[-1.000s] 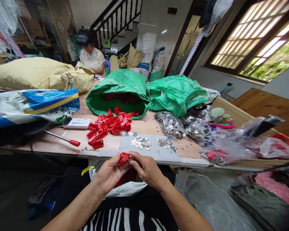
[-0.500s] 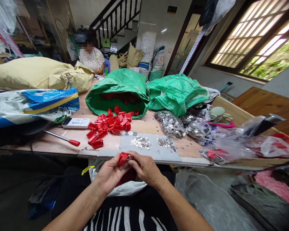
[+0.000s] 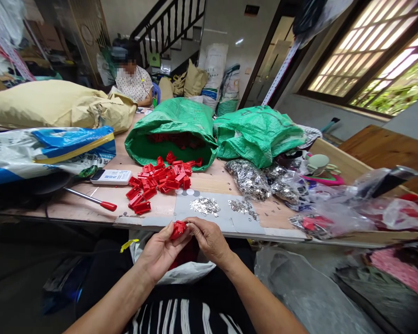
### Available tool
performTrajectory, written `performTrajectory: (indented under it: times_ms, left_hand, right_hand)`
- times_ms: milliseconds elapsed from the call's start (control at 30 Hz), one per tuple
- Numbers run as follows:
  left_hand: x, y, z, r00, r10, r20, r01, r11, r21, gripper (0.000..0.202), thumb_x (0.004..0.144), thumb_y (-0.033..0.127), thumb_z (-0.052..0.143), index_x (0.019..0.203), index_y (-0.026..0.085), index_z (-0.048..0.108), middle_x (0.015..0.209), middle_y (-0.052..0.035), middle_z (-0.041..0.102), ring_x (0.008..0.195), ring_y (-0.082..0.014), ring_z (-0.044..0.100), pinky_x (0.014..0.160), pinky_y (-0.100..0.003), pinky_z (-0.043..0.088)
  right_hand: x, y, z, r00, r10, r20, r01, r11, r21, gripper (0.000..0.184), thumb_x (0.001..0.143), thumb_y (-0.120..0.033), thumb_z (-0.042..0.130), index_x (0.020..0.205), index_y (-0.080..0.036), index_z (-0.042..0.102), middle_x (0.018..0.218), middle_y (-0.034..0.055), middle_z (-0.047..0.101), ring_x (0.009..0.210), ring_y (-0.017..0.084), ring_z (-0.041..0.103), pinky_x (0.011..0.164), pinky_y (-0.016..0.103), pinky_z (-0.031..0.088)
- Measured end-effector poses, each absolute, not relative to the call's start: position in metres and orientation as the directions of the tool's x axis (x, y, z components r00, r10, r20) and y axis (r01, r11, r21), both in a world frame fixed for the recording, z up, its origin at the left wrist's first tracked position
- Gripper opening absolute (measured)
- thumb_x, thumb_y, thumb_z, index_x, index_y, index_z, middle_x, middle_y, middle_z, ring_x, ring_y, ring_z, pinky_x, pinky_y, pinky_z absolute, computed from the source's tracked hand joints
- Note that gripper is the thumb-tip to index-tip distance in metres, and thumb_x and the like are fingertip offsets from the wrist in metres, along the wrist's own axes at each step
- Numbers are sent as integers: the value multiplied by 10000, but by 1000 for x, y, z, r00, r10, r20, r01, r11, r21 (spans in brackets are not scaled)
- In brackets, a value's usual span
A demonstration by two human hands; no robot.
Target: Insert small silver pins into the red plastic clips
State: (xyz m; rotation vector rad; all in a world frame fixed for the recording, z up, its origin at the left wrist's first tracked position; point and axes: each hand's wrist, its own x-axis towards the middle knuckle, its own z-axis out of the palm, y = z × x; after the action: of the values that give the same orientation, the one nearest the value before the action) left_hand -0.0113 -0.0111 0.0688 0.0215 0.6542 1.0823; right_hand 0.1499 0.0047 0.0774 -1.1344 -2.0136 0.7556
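Hands: left hand (image 3: 160,253) and right hand (image 3: 209,239) are pinching, fingers clamped on, one red clip (image 3: 178,229).
Remaining: red pile (image 3: 160,181) and metal bits (image 3: 204,205) are waiting on table (image 3: 90,206).

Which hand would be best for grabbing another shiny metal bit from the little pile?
Probably the right hand. It sits just below the metal bits on the grey mat, and the left hand is gripping the red plastic piece.
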Motion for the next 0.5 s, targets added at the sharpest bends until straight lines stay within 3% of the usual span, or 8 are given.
performTrajectory:
  times_ms: [133, 233, 267, 367, 500]
  left_hand:
    - [-23, -15, 49, 304, 845, -440, -631, 524, 572, 118, 747, 195, 699, 677, 139, 622, 806, -57, 710, 859, -193, 676, 850, -311, 497]
    - [-34, -16, 27, 139, 898, -418, -351, 440, 827, 187, 621, 252, 787, 705, 158, 649, 720, -6, 676, 666, -126, 607, 669, -238, 458]
    - [-38, -15, 21, 86, 917, -390, -264, 398, 879, 220, 585, 262, 802, 723, 164, 663, 696, 6, 660, 667, -127, 589, 668, -238, 443]
    - [-48, -14, 6, 23, 927, -374, -192, 372, 908, 251, 529, 273, 809, 712, 169, 673, 742, -4, 663, 778, -162, 584, 745, -260, 424]
    - [-52, -14, -4, 17, 926, -377, -134, 376, 917, 249, 554, 308, 773, 740, 177, 673, 775, -13, 663, 812, -181, 580, 776, -285, 419]
  right_hand:
    - [154, 17, 71, -288, 926, 245, 521, 366, -771, 315, 962, -354, 378, 1105, -228, 630, 976, 39, 697, 900, 167, 642, 787, 261, 464]
    - [159, 33, 66, -256, 949, 186, 601, 307, -738, 353, 966, -380, 351, 1125, -224, 624, 798, 24, 683, 745, 157, 629, 686, 252, 450]
    - [161, 39, 66, -249, 952, 180, 628, 300, -718, 349, 965, -380, 353, 1125, -228, 624, 787, 20, 677, 732, 154, 622, 679, 252, 443]
    - [163, 59, 65, -214, 959, 184, 719, 282, -636, 290, 936, -366, 425, 1107, -238, 623, 848, 24, 678, 783, 162, 616, 713, 261, 434]
    - [161, 94, 66, -186, 962, 198, 807, 265, -528, 248, 868, -252, 533, 1098, -215, 617, 1012, 55, 650, 930, 177, 597, 814, 279, 437]
